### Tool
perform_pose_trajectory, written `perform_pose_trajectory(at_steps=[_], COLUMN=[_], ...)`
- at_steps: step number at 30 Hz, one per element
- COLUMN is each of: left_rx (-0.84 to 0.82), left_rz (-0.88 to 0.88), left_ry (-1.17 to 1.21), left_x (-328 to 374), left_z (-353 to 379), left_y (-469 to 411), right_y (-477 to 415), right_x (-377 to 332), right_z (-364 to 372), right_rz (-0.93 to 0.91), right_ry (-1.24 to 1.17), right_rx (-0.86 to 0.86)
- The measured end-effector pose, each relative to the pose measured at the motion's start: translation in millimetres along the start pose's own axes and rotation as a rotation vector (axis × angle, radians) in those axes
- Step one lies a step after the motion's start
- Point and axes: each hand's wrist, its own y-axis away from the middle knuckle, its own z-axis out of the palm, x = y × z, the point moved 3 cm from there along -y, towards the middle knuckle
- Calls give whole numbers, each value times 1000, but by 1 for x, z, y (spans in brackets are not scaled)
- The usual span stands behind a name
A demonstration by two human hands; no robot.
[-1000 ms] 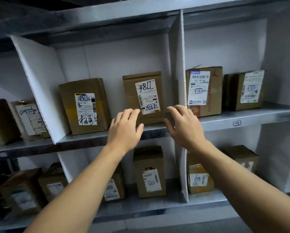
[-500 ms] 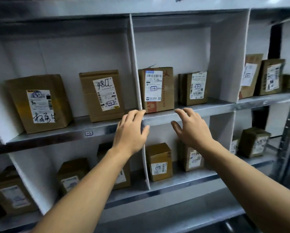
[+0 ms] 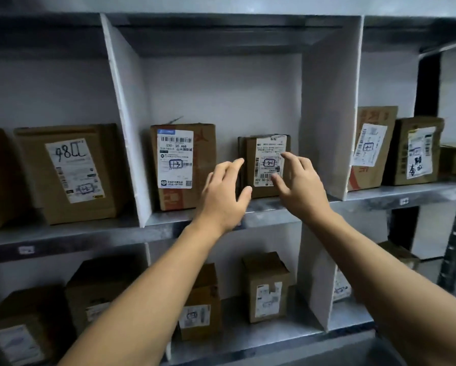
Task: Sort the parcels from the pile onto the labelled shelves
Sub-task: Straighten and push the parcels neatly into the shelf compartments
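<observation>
both hands, left [image 3: 222, 192] and right [image 3: 298, 180], are spread and empty around the small parcel [image 3: 265, 165] upright on the middle shelf [image 3: 274, 207]; you look to be seating it. next, square it and let go.

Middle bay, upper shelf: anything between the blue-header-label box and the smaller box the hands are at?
Nothing. Head view shows only bare back wall and shelf between the blue-header-label box and the smaller box.

This is a parcel depot's sorting room: grey metal shelves [image 3: 261, 220] split by white dividers [image 3: 327, 122] into bays. Cardboard parcels [image 3: 184, 165] stand upright in every bay, each with a printed shipping label [image 3: 174, 158], and small tags [image 3: 404, 201] mark the shelf edges.
</observation>
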Motion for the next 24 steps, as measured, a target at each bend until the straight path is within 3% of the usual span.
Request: perform_pose_trajectory(at_steps=[5,13,24], left_rx=[24,93,80], left_rz=[-89,-262,-277], left_ry=[16,156,242], left_x=[4,-8,-10], left_z=[42,71,84], left_y=[-38,-64,-71], right_y=[-41,-64,-60], right_x=[44,64,72], right_z=[4,28,27], right_rz=[12,87,80], right_ry=[-65,-365,-457], right_rx=[-18,-68,-74])
